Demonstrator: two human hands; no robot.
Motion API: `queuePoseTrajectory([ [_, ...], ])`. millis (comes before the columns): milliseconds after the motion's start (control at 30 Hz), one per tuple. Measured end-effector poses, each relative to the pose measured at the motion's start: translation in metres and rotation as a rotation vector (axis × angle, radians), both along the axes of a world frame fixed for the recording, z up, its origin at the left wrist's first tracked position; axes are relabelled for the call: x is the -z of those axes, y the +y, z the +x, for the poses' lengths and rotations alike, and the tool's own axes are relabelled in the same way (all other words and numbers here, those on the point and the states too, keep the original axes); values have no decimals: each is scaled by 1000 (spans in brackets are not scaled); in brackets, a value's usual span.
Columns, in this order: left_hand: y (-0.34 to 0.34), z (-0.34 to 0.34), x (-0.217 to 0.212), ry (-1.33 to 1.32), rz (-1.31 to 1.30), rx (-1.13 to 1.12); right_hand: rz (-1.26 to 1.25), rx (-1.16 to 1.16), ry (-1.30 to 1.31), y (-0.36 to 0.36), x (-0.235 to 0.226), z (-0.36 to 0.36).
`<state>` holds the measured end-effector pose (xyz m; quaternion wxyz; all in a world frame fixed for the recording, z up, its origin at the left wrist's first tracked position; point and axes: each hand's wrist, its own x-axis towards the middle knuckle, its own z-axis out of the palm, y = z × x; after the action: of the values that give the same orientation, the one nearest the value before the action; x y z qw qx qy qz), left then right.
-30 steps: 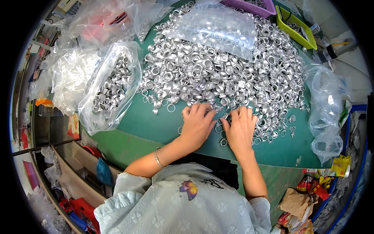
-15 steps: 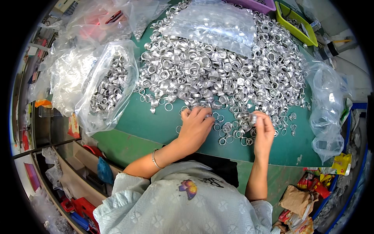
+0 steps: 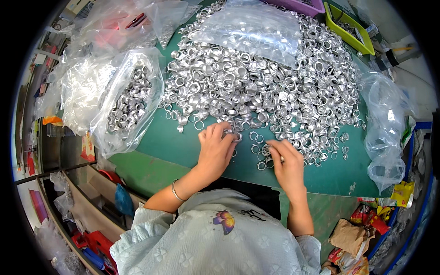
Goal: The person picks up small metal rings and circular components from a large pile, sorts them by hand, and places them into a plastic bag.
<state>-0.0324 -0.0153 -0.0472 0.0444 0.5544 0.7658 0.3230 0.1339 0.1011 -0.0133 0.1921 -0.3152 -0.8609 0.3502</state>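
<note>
A big heap of silver metal rings [image 3: 238, 87] spreads over the green tabletop [image 3: 169, 144]. At its near edge my left hand [image 3: 214, 149] is closed around a few silver rings [image 3: 236, 136], which show between thumb and fingers. My right hand [image 3: 288, 167] is bent over a small group of loose rings [image 3: 262, 156] in front of the heap. Its thumb and fingertips are pinched together, and a small shiny bit shows by the fingers; what they hold is mostly hidden.
A clear bag of rings [image 3: 130, 101] lies at the left beside crumpled plastic bags [image 3: 85, 82]. Another clear bag [image 3: 250, 27] rests on the heap. A purple tray [image 3: 302, 5] and a lime-green tray [image 3: 350, 30] stand behind. Clear plastic [image 3: 385, 128] lies at the right edge.
My left hand has shifted slightly left, with rings now showing in its fingers. My right hand has moved left and down from the heap's edge to the loose rings, turning palm down.
</note>
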Motion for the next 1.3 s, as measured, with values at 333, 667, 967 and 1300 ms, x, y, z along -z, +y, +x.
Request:
queuePoseTrajectory([
  [333,-15,14,-23,-1355,142,-88,-312,-156,141,-27,15,-35],
  [667,-22,-15,-6,-108,-36,-171,-790,-24,428,4,13,-34],
  [967,-25,-23,-3,-180,-17,-163,216,33,-251,-34,18,-91],
  [1300,-33,-35,19,-225,46,-144,-480,128,22,9,0,-19],
])
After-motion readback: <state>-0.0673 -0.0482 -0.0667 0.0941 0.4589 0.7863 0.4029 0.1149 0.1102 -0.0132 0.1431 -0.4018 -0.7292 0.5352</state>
